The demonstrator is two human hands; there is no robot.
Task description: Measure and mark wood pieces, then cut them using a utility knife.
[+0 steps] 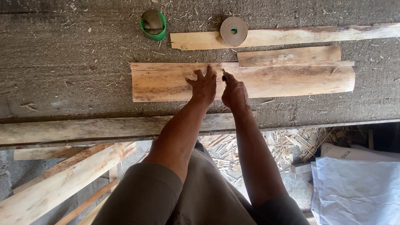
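A wide sheet of thin wood veneer [166, 81] lies flat on a rough grey work table [66, 54]. My left hand [203, 84] presses down on the sheet's middle with its fingers spread. Right beside it, my right hand [234, 92] is closed around a small dark tool [224, 76], whose tip touches the veneer. A shorter veneer strip [289, 56] lies just beyond the sheet on the right. A long narrow strip [291, 36] lies farther back, with a brown tape roll [233, 31] standing on it.
A green-rimmed roll [153, 24] sits at the far middle of the table. A wooden rail [83, 129] runs along the near edge. Loose wood slats [54, 183] lean at lower left; wood scraps [287, 143] and white sacks [354, 183] lie on the floor at right.
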